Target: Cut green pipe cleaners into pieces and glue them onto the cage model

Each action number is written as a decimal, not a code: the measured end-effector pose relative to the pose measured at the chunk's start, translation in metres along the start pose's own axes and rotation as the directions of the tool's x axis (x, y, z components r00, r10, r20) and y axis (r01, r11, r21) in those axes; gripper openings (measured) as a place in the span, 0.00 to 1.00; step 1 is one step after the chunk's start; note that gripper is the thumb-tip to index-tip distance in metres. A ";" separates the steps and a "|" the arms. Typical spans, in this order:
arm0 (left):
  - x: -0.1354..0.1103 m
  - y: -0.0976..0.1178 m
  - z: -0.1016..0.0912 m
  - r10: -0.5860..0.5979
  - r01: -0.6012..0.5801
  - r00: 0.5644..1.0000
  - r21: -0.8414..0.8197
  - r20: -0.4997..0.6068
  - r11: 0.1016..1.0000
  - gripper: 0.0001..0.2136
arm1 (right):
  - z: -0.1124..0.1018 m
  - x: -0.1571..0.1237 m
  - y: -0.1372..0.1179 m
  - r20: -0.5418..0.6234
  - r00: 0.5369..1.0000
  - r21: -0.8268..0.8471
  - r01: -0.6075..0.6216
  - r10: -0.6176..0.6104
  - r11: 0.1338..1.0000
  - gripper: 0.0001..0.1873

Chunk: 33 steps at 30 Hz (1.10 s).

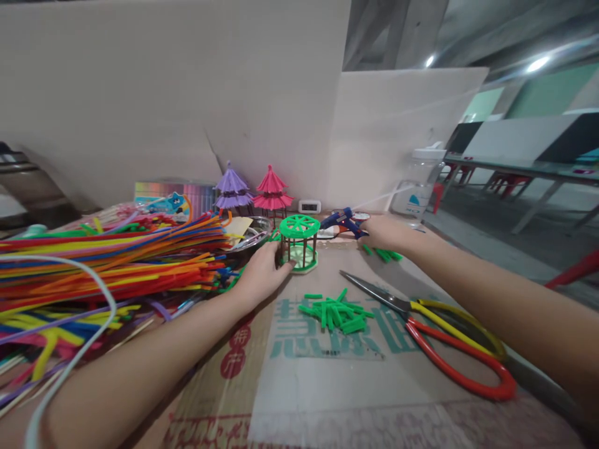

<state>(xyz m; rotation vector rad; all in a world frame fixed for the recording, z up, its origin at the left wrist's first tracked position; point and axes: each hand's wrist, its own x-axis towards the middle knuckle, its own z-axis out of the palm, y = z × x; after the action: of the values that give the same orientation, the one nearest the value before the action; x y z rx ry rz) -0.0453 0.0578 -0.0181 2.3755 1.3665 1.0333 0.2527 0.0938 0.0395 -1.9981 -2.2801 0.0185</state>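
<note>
A small pavilion-like model [300, 227] with a green spoked top, brown posts and a green-edged base stands upright in the middle. My left hand [262, 275] grips its base from the left, thumb on the rim. At the back, my right hand [381, 233] is closed at the handle of a blue hot glue gun [337, 217], its nozzle toward the model and a clear glue stick out the rear; the fingertips are partly hidden. Short green pipe cleaner pieces [334, 312] lie piled in front, with a few more [386, 254] beneath my right wrist.
Large scissors [461, 346] with red and yellow handles lie at right. Bundles of coloured pipe cleaners [112, 255] and a white cable [100, 330] fill the left. Behind stand purple [230, 188] and pink [271, 188] pagodas, a small clock [309, 206] and a plastic bottle [418, 187].
</note>
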 end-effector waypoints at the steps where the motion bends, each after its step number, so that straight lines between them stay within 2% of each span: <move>1: 0.000 0.000 0.000 0.004 -0.004 1.000 0.024 0.013 1.000 0.14 | -0.005 -0.012 -0.006 0.001 0.999 -0.007 0.041 -0.041 0.999 0.07; 3: -0.001 0.000 0.000 0.012 -0.013 1.000 0.061 0.028 0.998 0.13 | -0.012 -0.039 -0.021 0.027 0.987 0.027 0.155 -0.156 0.988 0.09; 5: -0.001 0.001 -0.001 0.024 -0.026 0.999 0.074 0.023 0.997 0.12 | -0.016 -0.067 -0.041 0.053 0.938 0.209 0.324 -0.341 0.923 0.11; 7: -0.001 0.002 -0.001 0.036 -0.038 0.999 0.083 0.025 0.996 0.12 | -0.016 -0.091 -0.059 0.105 0.900 0.335 0.369 -0.424 0.867 0.10; 11: -0.001 0.005 -0.002 0.020 -0.022 0.999 0.094 0.024 0.995 0.12 | -0.008 -0.114 -0.079 0.101 0.883 0.439 0.374 -0.459 0.817 0.12; 15: 0.000 0.005 -0.001 0.019 -0.022 0.999 0.090 0.033 0.996 0.10 | -0.002 -0.116 -0.080 0.100 0.853 0.475 0.412 -0.512 0.778 0.04; 18: 0.000 0.004 0.000 0.018 -0.021 0.999 0.089 0.035 0.996 0.10 | -0.010 -0.116 -0.078 0.149 0.864 0.504 0.352 -0.480 0.789 0.04; 21: 0.000 0.003 0.000 0.022 -0.025 0.999 0.088 0.028 0.996 0.11 | -0.017 -0.119 -0.079 0.140 0.888 0.499 0.319 -0.438 0.805 0.07; 23: 0.000 0.003 0.000 0.026 -0.028 0.999 0.086 0.026 0.996 0.11 | -0.015 -0.121 -0.080 0.113 0.901 0.462 0.325 -0.419 0.825 0.10; 25: 0.000 0.004 0.000 0.026 -0.029 0.999 0.093 0.029 0.995 0.11 | -0.007 -0.122 -0.082 0.096 0.894 0.413 0.365 -0.438 0.835 0.12; 29: 0.000 0.005 -0.001 0.029 -0.033 0.999 0.107 0.033 0.994 0.10 | 0.005 -0.123 -0.086 0.100 0.861 0.438 0.412 -0.499 0.799 0.06; 33: 0.000 0.003 0.001 0.037 -0.039 0.999 0.063 0.036 0.997 0.13 | -0.004 -0.120 -0.083 0.057 0.894 0.545 0.345 -0.444 0.764 0.05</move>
<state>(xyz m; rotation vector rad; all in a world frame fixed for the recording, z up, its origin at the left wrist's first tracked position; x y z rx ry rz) -0.0432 0.0560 -0.0172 2.4623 1.3677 0.9674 0.1865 -0.0359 0.0413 -1.2592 -2.4088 0.7359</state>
